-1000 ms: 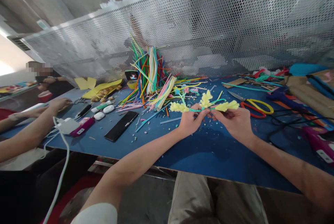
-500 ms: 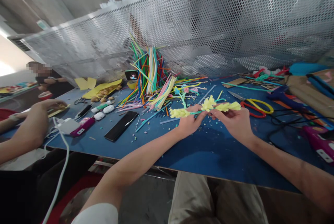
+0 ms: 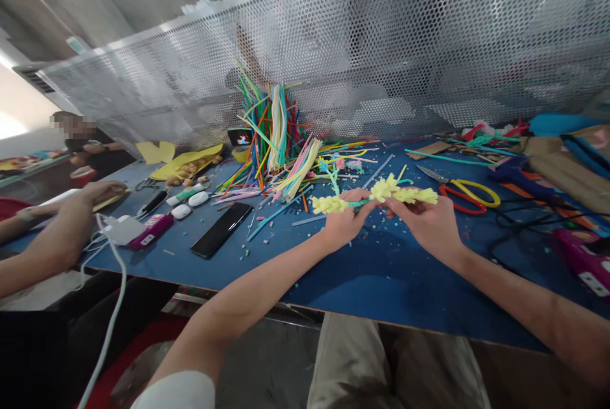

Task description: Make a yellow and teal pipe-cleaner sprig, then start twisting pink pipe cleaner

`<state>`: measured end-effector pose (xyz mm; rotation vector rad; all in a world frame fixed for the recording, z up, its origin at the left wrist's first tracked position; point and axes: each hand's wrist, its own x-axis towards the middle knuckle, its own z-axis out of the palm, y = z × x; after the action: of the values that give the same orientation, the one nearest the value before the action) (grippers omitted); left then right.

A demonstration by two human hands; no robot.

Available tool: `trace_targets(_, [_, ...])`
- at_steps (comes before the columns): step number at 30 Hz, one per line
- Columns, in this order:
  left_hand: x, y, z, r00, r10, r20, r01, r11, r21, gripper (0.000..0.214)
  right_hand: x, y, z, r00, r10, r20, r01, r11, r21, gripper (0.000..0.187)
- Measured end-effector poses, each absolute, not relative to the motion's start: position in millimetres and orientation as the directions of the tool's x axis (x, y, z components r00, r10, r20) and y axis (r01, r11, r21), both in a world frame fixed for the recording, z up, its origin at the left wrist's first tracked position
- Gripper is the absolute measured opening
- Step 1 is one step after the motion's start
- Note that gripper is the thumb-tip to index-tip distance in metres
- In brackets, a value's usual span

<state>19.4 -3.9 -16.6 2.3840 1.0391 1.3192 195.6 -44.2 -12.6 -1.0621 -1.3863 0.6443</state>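
Note:
Both my hands hold a pipe-cleaner flower sprig (image 3: 376,196) just above the blue table (image 3: 372,275). The sprig has a teal stem and yellow fuzzy coils at its left end, middle and right end. My left hand (image 3: 345,218) pinches the teal stem between the left coil and the middle one. My right hand (image 3: 426,225) grips the stem under the middle and right yellow coils, fingers closed round it.
A heap of coloured pipe cleaners (image 3: 276,142) stands against the perforated metal screen (image 3: 381,40). Yellow-handled scissors (image 3: 460,192) lie right of my hands, a black phone (image 3: 222,237) left. A purple glue gun (image 3: 579,256) and cables sit far right. Another person's arms (image 3: 57,231) work at left.
The sprig has been turned: the middle yellow coil, which stood up a second ago, now lies lower along the stem. My hands stay in nearly the same place.

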Motion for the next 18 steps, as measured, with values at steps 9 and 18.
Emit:
trace_targets(9, [26.1, -5.7, -22.3, 0.381, 0.839, 0.389, 0.150, -0.471, 0.869, 0.040, 208.6, -39.6, -15.3, -0.063, 0.752, 0.656, 0.505, 0.591, -0.630, 0.020])
trace_targets(18, [28.5, -4.9, -23.4, 0.361, 0.867, 0.344, 0.091, -0.400, 0.912, 0.035, 207.9, -34.9, -17.7, -0.022, 0.834, 0.551, 0.453, 0.500, -0.739, 0.022])
